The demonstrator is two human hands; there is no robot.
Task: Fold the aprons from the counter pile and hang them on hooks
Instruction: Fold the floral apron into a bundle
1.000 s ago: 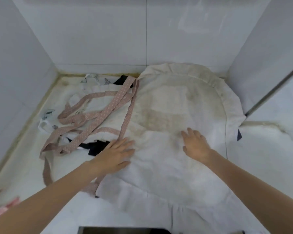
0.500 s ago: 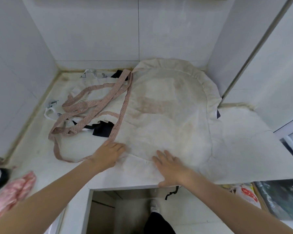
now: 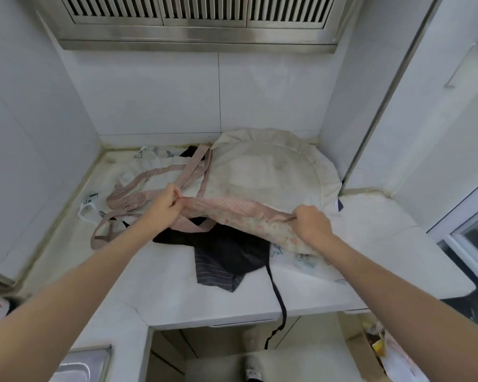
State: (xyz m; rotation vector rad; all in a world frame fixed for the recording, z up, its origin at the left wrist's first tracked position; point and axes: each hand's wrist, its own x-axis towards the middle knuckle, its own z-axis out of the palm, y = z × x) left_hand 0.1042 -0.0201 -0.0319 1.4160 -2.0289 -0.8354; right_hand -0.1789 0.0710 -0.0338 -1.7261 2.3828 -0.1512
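Both hands have left the flat cream cloth and lifted its near hem, folding it toward 12 o'clock. Left hand (image 3: 167, 201) and right hand (image 3: 309, 224) are each curled tight, pinching the pink-dotted edge of the apron (image 3: 260, 172). Apron lies on the counter (image 3: 163, 282) ahead of the hands, far part flat, near edge raised. Held edge forms the long axis, running 9 to 3 o'clock between the fists. Both hands are about equally near. Straps (image 3: 155, 177) trail toward 10 o'clock. Dark apron (image 3: 226, 257) sits uncovered below, at 6 o'clock
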